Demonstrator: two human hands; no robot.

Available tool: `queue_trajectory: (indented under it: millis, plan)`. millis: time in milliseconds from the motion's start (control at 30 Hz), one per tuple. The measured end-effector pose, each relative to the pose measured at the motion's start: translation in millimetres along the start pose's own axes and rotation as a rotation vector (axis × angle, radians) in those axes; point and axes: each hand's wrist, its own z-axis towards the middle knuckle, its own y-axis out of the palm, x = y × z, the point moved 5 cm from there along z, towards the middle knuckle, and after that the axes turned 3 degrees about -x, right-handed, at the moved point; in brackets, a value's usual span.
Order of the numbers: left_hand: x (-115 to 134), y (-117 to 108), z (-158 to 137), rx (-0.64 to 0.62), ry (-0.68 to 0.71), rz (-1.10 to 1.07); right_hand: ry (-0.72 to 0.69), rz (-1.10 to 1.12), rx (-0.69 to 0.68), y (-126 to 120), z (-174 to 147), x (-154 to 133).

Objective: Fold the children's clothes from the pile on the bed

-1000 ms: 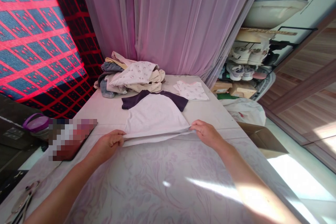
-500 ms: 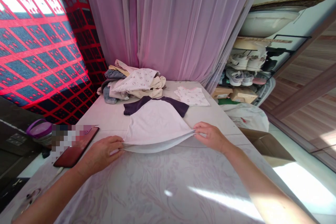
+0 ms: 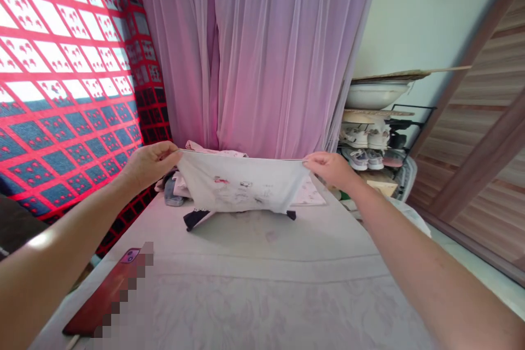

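Observation:
A white shirt with dark sleeves (image 3: 246, 183) is stretched between my two hands, its hem lifted above the bed and a small printed picture facing me. My left hand (image 3: 153, 161) pinches the hem's left corner. At the right corner, my right hand (image 3: 328, 167) has its fingers closed on the hem. The dark sleeve ends poke out at the bottom, near the bed surface. Behind the raised cloth, a pile of clothes (image 3: 174, 191) is mostly hidden, and a folded patterned garment (image 3: 315, 194) shows only in part.
A red phone (image 3: 102, 298) with a cable lies at the bed's left front. Pale purple curtains (image 3: 258, 65) hang behind the bed (image 3: 262, 251). To the right stands a rack with shoes (image 3: 365, 158) and a white basin (image 3: 375, 95). A red checked cloth (image 3: 74, 93) hangs at left.
Both hands have raised the shirt's hem up and away from me, so the shirt no longer lies flat and its printed side shows. The view has tilted upward.

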Motion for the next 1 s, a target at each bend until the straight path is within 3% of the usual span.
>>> queue_trajectory:
  millis: [267, 433, 700, 1000]
  plan:
    - [25.5, -37.8, 25.9, 0.042, -0.080, -0.138, -0.013, 0.035, 0.086, -49.2, 29.5, -19.4]
    - [33.0, -37.2, 27.7, 0.058, -0.068, -0.133, 0.064, 0.009, 0.092, -50.2, 33.0, -21.4]
    - [27.3, -37.4, 26.6, 0.129, -0.119, -0.358, 0.087, 0.041, 0.143, -57.3, 21.6, -32.3]
    - [17.4, -31.8, 7.5, 0.158, -0.100, -0.345, 0.100, 0.071, 0.210, -51.8, 10.2, -36.5]
